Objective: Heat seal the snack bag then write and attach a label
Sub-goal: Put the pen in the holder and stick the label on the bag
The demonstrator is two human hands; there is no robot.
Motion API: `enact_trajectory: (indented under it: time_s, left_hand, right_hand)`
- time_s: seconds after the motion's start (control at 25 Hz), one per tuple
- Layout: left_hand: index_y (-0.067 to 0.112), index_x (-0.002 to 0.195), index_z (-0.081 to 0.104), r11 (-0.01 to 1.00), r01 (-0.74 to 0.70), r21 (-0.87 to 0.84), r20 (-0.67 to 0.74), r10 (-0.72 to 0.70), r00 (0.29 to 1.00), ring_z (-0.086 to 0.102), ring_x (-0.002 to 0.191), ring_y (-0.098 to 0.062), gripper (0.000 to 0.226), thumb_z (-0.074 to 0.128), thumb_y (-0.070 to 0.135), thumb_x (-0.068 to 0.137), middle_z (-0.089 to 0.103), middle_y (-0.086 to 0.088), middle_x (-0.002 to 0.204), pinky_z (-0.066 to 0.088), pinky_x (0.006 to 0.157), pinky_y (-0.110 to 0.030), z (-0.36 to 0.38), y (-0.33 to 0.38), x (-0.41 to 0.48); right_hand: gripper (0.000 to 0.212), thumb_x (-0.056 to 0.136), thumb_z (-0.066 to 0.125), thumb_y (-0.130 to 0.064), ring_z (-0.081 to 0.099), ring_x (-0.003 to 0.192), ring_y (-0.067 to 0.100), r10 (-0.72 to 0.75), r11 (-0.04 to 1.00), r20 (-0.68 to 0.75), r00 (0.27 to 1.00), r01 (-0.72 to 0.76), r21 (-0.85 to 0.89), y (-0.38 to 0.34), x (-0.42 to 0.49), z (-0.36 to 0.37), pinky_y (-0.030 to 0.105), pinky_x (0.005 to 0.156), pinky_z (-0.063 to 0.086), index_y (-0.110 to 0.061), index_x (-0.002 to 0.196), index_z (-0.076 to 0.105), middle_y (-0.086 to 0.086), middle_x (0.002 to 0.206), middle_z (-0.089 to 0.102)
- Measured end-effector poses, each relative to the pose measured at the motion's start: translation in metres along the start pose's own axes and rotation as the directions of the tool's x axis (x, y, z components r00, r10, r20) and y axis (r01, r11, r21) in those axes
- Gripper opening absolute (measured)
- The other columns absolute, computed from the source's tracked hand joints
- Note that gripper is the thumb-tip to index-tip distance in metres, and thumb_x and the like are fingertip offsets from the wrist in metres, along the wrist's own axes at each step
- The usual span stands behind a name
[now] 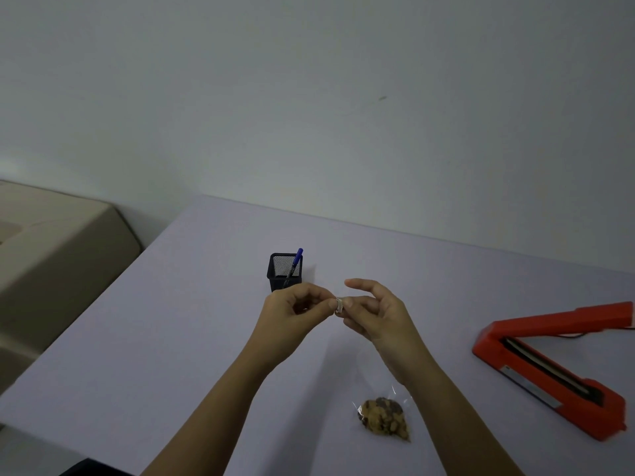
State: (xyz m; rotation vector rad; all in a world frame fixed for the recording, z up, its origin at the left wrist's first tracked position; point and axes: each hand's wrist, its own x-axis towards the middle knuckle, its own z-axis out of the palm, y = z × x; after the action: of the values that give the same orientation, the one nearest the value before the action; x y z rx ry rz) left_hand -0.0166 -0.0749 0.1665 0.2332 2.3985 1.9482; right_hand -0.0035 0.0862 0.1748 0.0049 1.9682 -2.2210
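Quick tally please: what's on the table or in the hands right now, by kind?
Heat sealer: 1
Snack bag: 1
Pen holder: 1
Pen: 1
Small label held between left hand and right hand: 1
Total: 5

i see pale table (171, 338): black mesh pen cup (283, 271) far centre, snack bag (385, 418) near me, red heat sealer (553, 367) at right.

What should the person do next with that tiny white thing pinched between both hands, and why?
Probably lower the small white label onto the snack bag and press it on. The left hand and right hand pinch it in mid-air, the pen is in its holder, and the bag lies away from the open red sealer. Whether the label is written on is too small to tell.
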Motion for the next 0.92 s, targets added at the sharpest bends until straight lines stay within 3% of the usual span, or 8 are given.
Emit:
enact_trajectory:
  time_s: [0.2,0.36,0.56,0.8,0.92]
  left_hand:
    - [0.014,0.089,0.073,1.0,0.002,-0.019,0.024,-0.002,1.0,0.067,0.078,-0.017,0.017,0.068,0.027,0.08,0.072,-0.002,0.081,0.056,0.073,-0.025,-0.002,0.002,-0.001]
    - [0.015,0.087,0.074,1.0,0.012,-0.024,-0.002,-0.012,1.0,0.066,0.075,-0.015,0.009,0.067,0.02,0.083,0.072,-0.002,0.078,0.055,0.07,-0.023,-0.004,-0.001,-0.001]
    - [0.021,0.082,0.072,0.993,0.102,-0.067,-0.155,-0.111,0.982,0.067,0.074,-0.021,0.01,0.064,0.016,0.085,0.071,-0.004,0.075,0.056,0.072,-0.026,-0.015,-0.018,-0.006]
    - [0.012,0.088,0.073,0.964,0.218,-0.151,-0.303,-0.255,0.918,0.069,0.077,-0.021,0.01,0.063,0.015,0.086,0.072,-0.008,0.078,0.057,0.074,-0.028,-0.062,-0.051,-0.014]
    - [0.007,0.092,0.072,0.943,0.267,-0.196,-0.352,-0.322,0.879,0.07,0.078,-0.02,0.012,0.064,0.015,0.086,0.072,-0.01,0.081,0.056,0.072,-0.024,-0.082,-0.069,-0.016]
  right_hand:
    - [0.021,0.089,0.059,-0.015,0.069,0.088,0.012,-0.065,0.991,-0.013,0.998,0.063,-0.115,-0.001,0.001,0.002,0.018,0.074,0.054,-0.025,0.107,0.057,0.004,0.09,0.074]
    - [0.02,0.088,0.06,-0.017,0.069,0.086,0.011,-0.08,0.985,-0.019,0.997,0.076,-0.153,0.002,0.003,0.004,0.02,0.075,0.055,-0.026,0.106,0.057,0.002,0.089,0.074]
    - [0.016,0.089,0.058,-0.015,0.069,0.081,0.008,-0.105,0.97,-0.066,0.992,0.087,-0.225,0.018,0.012,0.016,0.02,0.075,0.055,-0.025,0.101,0.057,-0.003,0.086,0.071]
    - [0.011,0.09,0.057,-0.012,0.069,0.078,0.01,0.056,0.971,-0.117,0.992,-0.081,-0.226,0.072,0.054,0.024,0.021,0.074,0.056,-0.019,0.097,0.059,0.001,0.091,0.067]
    - [0.009,0.09,0.055,-0.009,0.067,0.078,0.008,0.153,0.931,-0.103,0.983,-0.178,-0.32,0.118,0.078,0.035,0.017,0.072,0.054,-0.013,0.096,0.062,0.007,0.094,0.067]
